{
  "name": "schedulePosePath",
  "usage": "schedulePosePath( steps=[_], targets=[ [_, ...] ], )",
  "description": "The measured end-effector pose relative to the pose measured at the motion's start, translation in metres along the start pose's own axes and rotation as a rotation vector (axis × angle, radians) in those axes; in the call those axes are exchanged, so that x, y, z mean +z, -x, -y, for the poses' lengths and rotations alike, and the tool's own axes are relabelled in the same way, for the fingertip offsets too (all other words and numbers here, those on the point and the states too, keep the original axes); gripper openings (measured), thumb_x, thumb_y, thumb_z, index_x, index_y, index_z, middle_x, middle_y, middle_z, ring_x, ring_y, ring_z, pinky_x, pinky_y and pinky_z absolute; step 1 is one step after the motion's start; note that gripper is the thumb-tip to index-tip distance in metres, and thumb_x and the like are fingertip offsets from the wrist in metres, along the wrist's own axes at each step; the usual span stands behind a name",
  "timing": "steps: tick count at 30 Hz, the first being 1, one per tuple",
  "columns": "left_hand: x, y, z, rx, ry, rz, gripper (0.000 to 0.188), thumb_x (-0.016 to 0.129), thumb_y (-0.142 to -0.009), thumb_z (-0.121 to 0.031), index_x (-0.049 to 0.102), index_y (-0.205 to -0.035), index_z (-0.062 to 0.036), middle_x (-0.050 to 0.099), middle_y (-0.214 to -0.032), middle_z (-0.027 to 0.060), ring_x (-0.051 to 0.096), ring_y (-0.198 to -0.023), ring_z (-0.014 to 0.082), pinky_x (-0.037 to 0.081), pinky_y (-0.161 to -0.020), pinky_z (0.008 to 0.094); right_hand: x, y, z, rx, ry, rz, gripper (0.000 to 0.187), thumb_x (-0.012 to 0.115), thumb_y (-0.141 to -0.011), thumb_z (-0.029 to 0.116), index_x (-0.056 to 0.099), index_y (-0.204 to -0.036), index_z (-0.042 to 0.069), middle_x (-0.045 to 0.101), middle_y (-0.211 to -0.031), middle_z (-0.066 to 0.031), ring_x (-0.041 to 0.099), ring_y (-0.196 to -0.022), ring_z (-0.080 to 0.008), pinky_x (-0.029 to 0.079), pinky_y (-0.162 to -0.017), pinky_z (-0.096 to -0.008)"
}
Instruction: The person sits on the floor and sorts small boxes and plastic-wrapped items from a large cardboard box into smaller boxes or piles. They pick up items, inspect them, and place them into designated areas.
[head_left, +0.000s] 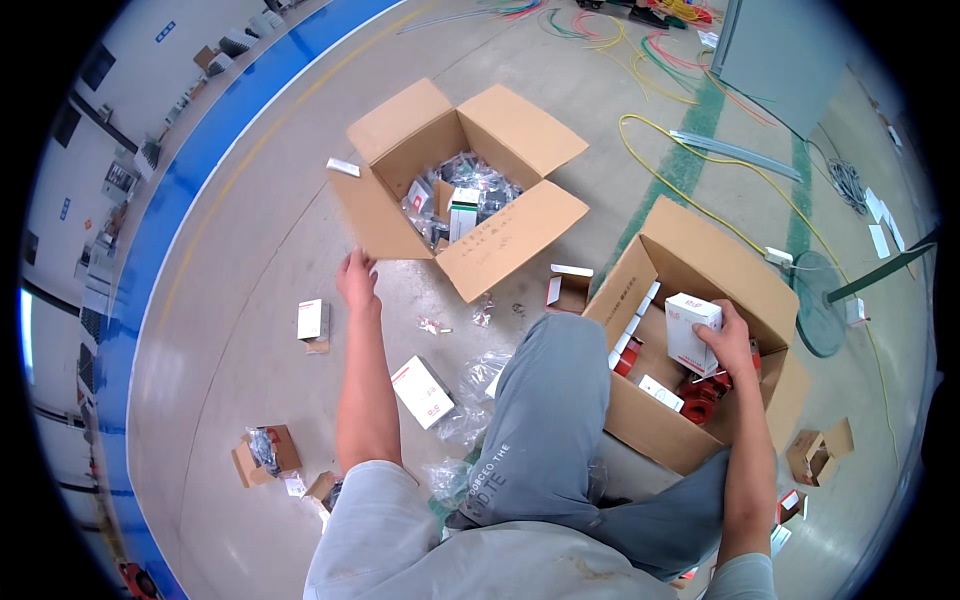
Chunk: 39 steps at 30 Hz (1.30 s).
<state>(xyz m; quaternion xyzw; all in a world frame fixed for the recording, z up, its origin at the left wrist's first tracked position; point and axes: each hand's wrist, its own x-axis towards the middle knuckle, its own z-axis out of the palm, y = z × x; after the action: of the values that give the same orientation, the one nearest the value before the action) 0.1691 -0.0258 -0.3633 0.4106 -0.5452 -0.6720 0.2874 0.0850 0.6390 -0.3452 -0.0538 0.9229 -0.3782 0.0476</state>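
Note:
My right hand point(735, 340) grips a small white carton point(692, 332) with red print by its side. It holds this carton over a large open cardboard box point(745, 245), in which red metal parts point(703, 398) and more white cartons lie. My left hand point(357, 280) is at the near left flap point(372, 215) of a second cardboard box point(490, 255). Its fingers look loosely bent and apart, with nothing visible in them; whether they touch the flap is unclear. Plastic-bagged parts point(490, 180) and a green-and-white carton point(463, 213) fill this second box.
White cartons point(422, 391) point(312, 319) and crumpled clear plastic point(465, 410) lie on the floor between my arms. Opened small boxes point(268, 455) point(820, 452) are scattered at both sides. A yellow cable point(700, 147) and a round-based green stand point(822, 310) are at the right.

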Motion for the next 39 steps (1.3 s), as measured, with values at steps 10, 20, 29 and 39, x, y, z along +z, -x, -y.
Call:
schedulePosePath(
  steps=[10, 20, 29, 39],
  targets=[
    [0.160, 0.175, -0.036, 0.711, -0.360, 0.318, 0.073, 0.079, -0.093, -0.029, 0.049, -0.149, 0.0084, 0.053, -0.152, 0.0249, 0.048, -0.145, 0.0342, 0.039, -0.117, 0.0429, -0.039, 0.062, 0.050, 0.116, -0.778, -0.208, 0.044, 0.075, -0.094, 0.016, 0.060, -0.133, 0.000, 0.073, -0.106, -0.0094, 0.070, -0.092, -0.0149, 0.054, -0.073, -0.0268],
    [0.273, 0.402, 0.041, 0.634, -0.586, 1.145, 0.137, 0.099, -0.063, -0.037, 0.016, -0.162, 0.0096, 0.045, -0.150, 0.0321, 0.051, -0.136, 0.0452, 0.046, -0.111, 0.0507, -0.021, 0.075, 0.063, -0.032, -0.804, -0.285, 0.053, 0.081, -0.088, 0.011, 0.052, -0.132, 0.002, 0.063, -0.121, -0.0102, 0.065, -0.109, -0.0155, 0.055, -0.094, -0.0327],
    [0.262, 0.392, 0.053, 0.718, -0.616, 1.169, 0.121, 0.098, -0.063, -0.027, 0.030, -0.158, 0.0035, 0.048, -0.145, 0.0244, 0.047, -0.137, 0.0410, 0.044, -0.113, 0.0485, -0.045, 0.063, 0.034, 0.018, -0.793, 0.063, 0.053, 0.073, -0.096, 0.020, 0.056, -0.143, 0.001, 0.073, -0.114, -0.0124, 0.068, -0.105, -0.0167, 0.056, -0.093, -0.0334],
    [0.256, 0.381, 0.069, 1.076, -0.791, 1.270, 0.119, 0.100, -0.061, -0.026, 0.036, -0.158, -0.0030, 0.049, -0.149, 0.0220, 0.048, -0.138, 0.0403, 0.043, -0.114, 0.0499, -0.048, 0.069, 0.035, -0.061, -0.083, 0.032, 0.089, 0.074, -0.075, 0.026, 0.046, -0.155, 0.000, 0.074, -0.110, -0.0250, 0.072, -0.101, -0.0388, 0.056, -0.088, -0.0429]
  ],
)
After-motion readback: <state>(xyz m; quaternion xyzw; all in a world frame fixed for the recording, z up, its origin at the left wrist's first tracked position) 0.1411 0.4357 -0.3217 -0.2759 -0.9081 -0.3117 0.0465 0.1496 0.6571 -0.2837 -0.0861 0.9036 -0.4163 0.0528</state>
